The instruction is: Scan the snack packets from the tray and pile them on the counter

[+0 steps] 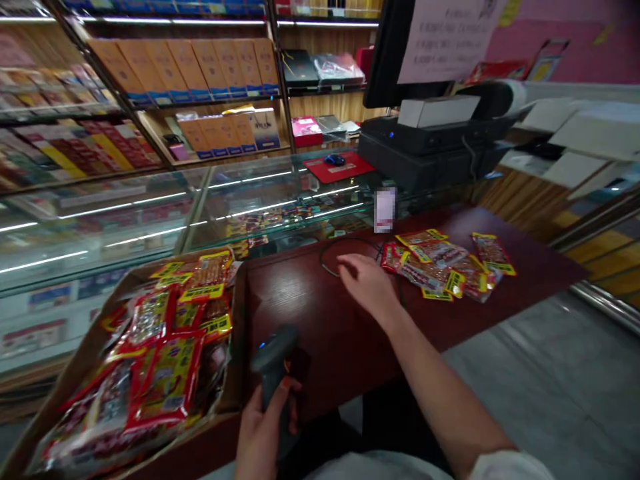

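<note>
My left hand (267, 417) is wrapped round the handle of a dark barcode scanner (275, 350), whose head shows a small blue light. The scanner is held up over the dark red table (320, 353), just right of an open cardboard box (239, 333) full of packaged snacks (167, 377) in red and yellow wrappers. Above the table, my right hand (367, 283) has its fingers loosely bent and a little apart, with nothing seen in them. Close to its fingertips lies a thin black cable (323, 257). Beyond that hand, to the right, several snack packets (440, 263) lie in a loose pile.
Glass display counters (200, 200) run along the far side, with stocked shelves (200, 67) behind. At the back right stand a monitor (395, 47) and a black cash drawer (425, 150). A red mouse mat (345, 167) with a mouse lies on the counter.
</note>
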The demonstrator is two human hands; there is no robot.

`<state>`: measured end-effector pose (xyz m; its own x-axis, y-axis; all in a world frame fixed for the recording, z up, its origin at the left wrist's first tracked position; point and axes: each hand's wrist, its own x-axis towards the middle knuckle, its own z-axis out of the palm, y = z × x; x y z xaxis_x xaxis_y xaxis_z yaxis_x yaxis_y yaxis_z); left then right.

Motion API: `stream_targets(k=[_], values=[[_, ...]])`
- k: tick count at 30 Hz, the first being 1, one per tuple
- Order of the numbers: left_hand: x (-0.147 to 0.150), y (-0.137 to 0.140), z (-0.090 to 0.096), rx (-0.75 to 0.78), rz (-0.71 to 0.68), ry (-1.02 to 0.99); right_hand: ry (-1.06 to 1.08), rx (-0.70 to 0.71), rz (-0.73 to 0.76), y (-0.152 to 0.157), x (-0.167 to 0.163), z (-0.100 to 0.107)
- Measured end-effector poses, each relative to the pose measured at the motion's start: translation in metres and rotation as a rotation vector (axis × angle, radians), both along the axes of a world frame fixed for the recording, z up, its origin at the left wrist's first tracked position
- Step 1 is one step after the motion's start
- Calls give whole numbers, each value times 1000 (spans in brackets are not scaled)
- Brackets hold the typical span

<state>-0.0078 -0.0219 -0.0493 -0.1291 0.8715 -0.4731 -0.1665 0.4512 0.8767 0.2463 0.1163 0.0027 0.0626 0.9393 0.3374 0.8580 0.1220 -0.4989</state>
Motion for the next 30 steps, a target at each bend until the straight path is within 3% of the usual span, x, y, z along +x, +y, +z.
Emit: stream_targets(k=[3,5,7,10,13,17,21,26,30], values=[[2,1,3,-13,-8,7,-94,-19,-293,-22,93,-16],[3,1,5,-8,-1,20,-134,-41,-412,-34,136,-24],[5,1,5,-3,6,26,-156,-84,-440,-43,159,-31],[5,0,5,-8,10,20,-148,-128,-403,-51,165,-42],[3,0,3,-8,-3,24,-79,-119,-385,-55,156,-46],[1,-2,1,13,-9,16,136,-80,-332,-52,134,-35],[2,-3,1,51,4,2,516,-125,-119,-30,75,-30],[3,-5,0,75,-13,19,968,-301,78,6,-19,-55],[4,-12,9,122,-69,123,1196,-356,83,15,-51,-74]])
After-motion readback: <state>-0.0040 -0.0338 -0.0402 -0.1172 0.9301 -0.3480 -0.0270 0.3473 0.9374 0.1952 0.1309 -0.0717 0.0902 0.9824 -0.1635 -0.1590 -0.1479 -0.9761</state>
